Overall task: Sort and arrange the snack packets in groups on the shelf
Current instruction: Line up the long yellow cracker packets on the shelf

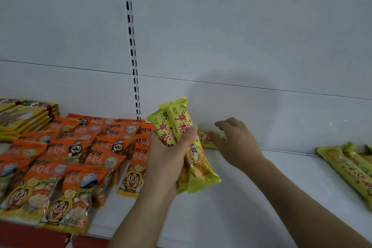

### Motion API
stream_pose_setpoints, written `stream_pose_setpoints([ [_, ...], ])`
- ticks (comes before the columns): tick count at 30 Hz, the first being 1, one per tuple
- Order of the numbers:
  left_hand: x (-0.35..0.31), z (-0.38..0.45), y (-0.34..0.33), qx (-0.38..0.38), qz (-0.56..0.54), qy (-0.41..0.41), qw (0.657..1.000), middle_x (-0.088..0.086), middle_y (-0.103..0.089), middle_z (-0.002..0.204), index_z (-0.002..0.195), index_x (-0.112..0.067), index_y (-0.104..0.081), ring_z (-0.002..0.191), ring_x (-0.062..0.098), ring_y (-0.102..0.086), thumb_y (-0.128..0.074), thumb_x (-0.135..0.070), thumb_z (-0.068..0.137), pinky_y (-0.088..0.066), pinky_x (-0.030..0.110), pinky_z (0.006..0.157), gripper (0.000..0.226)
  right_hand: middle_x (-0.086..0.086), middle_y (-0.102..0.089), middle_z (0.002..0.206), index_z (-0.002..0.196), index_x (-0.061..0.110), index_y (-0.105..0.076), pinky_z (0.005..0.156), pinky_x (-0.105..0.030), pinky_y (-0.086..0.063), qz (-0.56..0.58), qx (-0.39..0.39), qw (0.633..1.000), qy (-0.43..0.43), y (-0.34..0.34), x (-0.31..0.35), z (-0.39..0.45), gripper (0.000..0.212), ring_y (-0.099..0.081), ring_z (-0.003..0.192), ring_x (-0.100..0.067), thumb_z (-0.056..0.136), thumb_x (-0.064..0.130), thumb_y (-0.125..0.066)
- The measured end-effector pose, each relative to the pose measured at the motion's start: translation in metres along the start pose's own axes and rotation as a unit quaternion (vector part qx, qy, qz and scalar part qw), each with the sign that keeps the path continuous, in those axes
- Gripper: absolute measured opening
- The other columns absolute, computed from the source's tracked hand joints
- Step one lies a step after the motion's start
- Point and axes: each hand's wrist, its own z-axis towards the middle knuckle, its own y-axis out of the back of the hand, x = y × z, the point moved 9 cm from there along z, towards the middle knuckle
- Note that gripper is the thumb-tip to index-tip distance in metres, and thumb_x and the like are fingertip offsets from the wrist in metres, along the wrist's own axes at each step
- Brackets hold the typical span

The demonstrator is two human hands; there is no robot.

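The white metal shelf [251,197] under a plain back panel carries glossy orange packets [66,167] fanned at the left and long yellow-green packets [346,167] lying well apart at the right. The left hand [167,159] grips two slick yellow-green wrappers [181,133] upright, fingers curled round them. They could slide free, I judge, while the right hand [237,143], fingers loosely spread, touches another packet [207,140] at the back.

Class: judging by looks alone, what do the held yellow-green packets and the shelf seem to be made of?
Yellow-green packets: probably thin printed plastic film; glossy highlights, crimped end seams, and creases under the left hand. Shelf: likely white painted metal, smooth and matte.
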Motion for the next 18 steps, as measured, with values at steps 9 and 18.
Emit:
stream_pose_setpoints([
  [9, 0.011, -0.003, -0.023, -0.001, 0.004, 0.040, 0.999, -0.004, -0.071, 0.121, 0.136, -0.035, -0.048, 0.108, 0.022, -0.072, -0.063, -0.076, 0.075, -0.061, 0.052, 0.089, 0.076, 0.025, -0.067, 0.096, 0.124, 0.047, -0.059, 0.073, -0.017, -0.055, 0.215, 0.115, 0.970, 0.005, 0.041, 0.055, -0.053, 0.046, -0.063, 0.090, 0.003, 0.082, 0.038, -0.075],
  [18, -0.007, 0.009, 0.016, -0.051, -0.002, 0.007, 0.999, 0.012, -0.076, 0.101, 0.111, -0.016, -0.066, 0.087, 0.028, -0.075, -0.076, -0.052, 0.084, -0.062, 0.049, 0.078, 0.047, 0.004, -0.068, 0.118, 0.130, 0.024, -0.063, 0.082, -0.036, -0.052, -0.045, 0.079, 0.992, 0.088, 0.012, -0.006, -0.026, 0.041, -0.060, 0.102, -0.026, 0.090, 0.021, -0.066],
])
